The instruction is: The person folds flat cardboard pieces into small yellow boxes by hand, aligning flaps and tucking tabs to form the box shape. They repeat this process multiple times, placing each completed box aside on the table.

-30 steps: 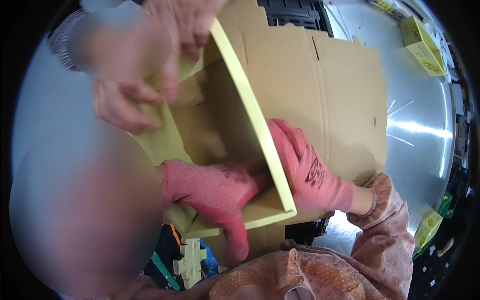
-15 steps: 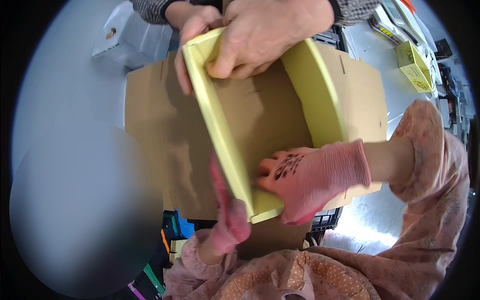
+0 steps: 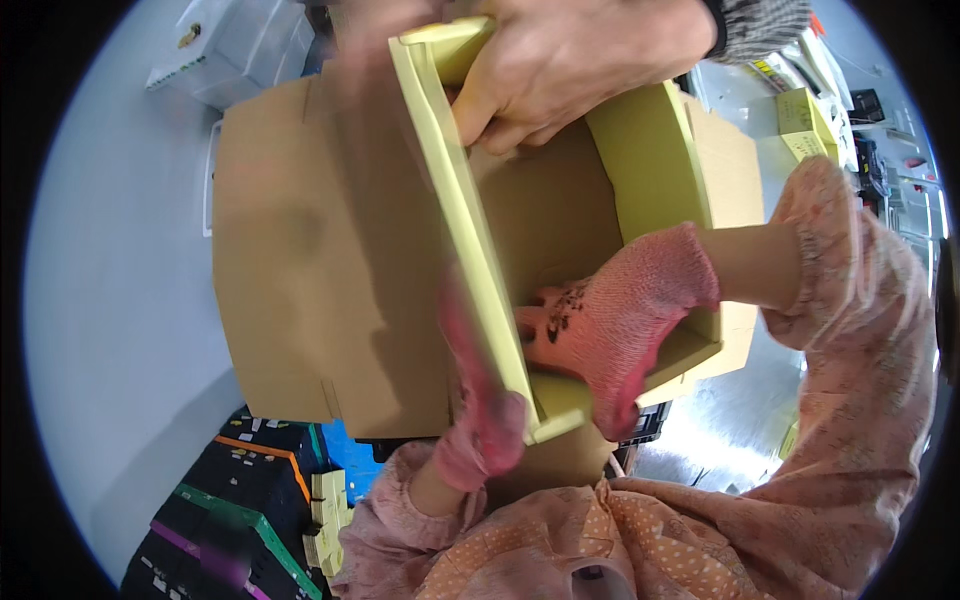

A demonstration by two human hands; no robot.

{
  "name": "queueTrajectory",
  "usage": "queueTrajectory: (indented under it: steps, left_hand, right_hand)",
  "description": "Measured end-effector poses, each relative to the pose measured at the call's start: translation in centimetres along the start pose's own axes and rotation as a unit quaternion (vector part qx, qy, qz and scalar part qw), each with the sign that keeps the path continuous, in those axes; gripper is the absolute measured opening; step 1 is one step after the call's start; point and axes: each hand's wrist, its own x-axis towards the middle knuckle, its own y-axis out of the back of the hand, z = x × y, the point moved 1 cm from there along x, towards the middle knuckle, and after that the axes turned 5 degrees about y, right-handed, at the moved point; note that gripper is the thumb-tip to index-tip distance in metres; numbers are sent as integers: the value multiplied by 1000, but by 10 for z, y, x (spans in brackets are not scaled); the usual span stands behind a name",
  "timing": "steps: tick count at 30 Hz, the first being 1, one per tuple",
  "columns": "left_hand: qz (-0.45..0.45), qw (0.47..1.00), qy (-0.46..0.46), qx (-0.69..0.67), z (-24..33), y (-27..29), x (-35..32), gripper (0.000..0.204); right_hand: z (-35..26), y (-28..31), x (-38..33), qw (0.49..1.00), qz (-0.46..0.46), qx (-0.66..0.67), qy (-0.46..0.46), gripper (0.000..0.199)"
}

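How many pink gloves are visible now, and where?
2. The left-hand glove is beside the large yellow box, outside its left wall; the right-hand glove reaches into that box. Others may be hidden.

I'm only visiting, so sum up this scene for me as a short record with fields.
Main thing: open yellow box, above brown cardboard
Left hand: gloved in pink, by the box's left wall, blurred
Right hand: gloved in pink, partly inside the near end
Co-worker's bare hand: at the far end
Upper left: translucent container
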Motion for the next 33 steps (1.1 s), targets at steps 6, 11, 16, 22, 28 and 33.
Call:
queueTrajectory:
  steps: [6, 11, 16, 22, 28, 33]
  left_hand:
    - [82, 923, -197, 321, 40, 6, -11, 59]
    - [273, 871, -246, 327, 34, 52, -7, 59]
    - [32, 979, -195, 44, -4, 51, 5, 66]
    - [333, 853, -264, 304, 71, 97, -21, 58]
    - [432, 655, -1, 620, 89, 168, -32, 76]
    - [318, 774, 44, 545, 103, 136, -36, 63]
  right_hand:
    - [-38, -59, -57, 824, 525, -210, 37, 57]
    - [45, -127, -82, 162, 952, 188, 179, 48]
    - [69, -114, 15, 291, 848, 432, 96, 36]
    - [61, -181, -47, 271, 927, 257, -38, 20]
    - [91, -288, -56, 377, 822, 264, -336, 66]
    - [67, -288, -56, 407, 782, 353, -314, 79]
